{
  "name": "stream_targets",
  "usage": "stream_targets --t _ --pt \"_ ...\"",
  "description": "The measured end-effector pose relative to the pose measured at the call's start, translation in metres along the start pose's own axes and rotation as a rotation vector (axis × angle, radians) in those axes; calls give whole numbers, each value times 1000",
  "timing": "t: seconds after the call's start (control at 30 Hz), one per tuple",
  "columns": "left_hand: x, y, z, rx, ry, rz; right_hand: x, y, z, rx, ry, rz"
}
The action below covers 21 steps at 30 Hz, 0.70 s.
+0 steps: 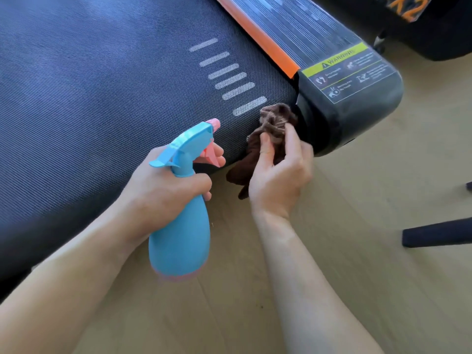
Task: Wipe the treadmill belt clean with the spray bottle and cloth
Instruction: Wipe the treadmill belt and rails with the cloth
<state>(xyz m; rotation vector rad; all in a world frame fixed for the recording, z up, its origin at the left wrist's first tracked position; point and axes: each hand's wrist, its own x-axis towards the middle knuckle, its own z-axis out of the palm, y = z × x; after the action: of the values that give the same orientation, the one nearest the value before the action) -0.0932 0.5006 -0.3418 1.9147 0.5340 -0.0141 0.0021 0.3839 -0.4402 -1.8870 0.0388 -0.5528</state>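
At the near right corner of the belt (115, 98), beside the end cap: brown cloth (270, 129), bunched, upper part pressed against the belt edge, lower part hanging toward the floor (357, 226).

Right hand (278, 180) holds the cloth. Thumb and fingers (291, 139) pinch the wad from above. Judged: a tight bunch gives a small firm pad for working the corner seam, not a broad sweep.

Left hand (163, 185) grips the neck of the blue bottle (181, 226), held off the floor just left of the cloth. Fingers (217, 152) curl round the pink trigger; how far it is squeezed, cannot tell. Pink nozzle points up along the belt toward the white dashes (229, 77). Judged: bottle kept aimed and ready so spray and wipe can alternate without setting either down.

The belt is dark and fine-textured and fills the upper left. No wet patch can be made out. Most of the surface lies beyond the cloth; judged plenty left to wipe.

Orange strip (258, 34) borders the belt's right side, a ribbed rail outside it.

End cap (344, 70): label with a yellow-green band reading "WARNING" beside a triangle sign; four pictogram panels below, small print too blurred to read.

Top right, dark object (411, 8) with orange lettering, cropped; "K2" legible. Dark chair leg (439, 233) on the floor at right.
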Motion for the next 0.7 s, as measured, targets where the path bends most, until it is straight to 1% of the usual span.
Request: stream_targets --t 0.1,0.13,0.17,0.2,0.3,0.37,0.43,0.53,0.57,0.6,0.63,0.7 --pt "3 -1 1 18 -3 -11 -27 -1 -7 6 -204 -92" --pt "3 -1 0 20 -3 -12 -28 1 -10 9 -246 -114" --pt "2 -2 -1 22 -4 -12 -21 3 -12 1 -250 -126" --pt "1 -2 -3 22 -6 -10 -9 5 -13 -16 -213 -126" --pt "-2 -4 -8 19 5 -24 26 6 -11 -42 -43 -22" --pt "-5 -7 -10 14 4 -31 18 -4 -6 -37 -48 -17" --pt "-8 -9 -12 0 8 -36 -6 -11 -5 -15 -146 -93" --pt "-11 -10 -13 -1 18 -45 -26 -9 -12 18 -350 -204" --pt "-12 -9 -13 -5 19 -46 -22 -6 -14 16 -371 -235" --pt "-14 -8 -13 -12 19 -45 -13 -4 -15 4 -346 -253" --pt "-15 -8 -13 -19 19 -42 -3 -1 -14 -8 -287 -246" --pt "-18 -8 -11 -19 18 -44 17 1 -13 -19 -152 -168"
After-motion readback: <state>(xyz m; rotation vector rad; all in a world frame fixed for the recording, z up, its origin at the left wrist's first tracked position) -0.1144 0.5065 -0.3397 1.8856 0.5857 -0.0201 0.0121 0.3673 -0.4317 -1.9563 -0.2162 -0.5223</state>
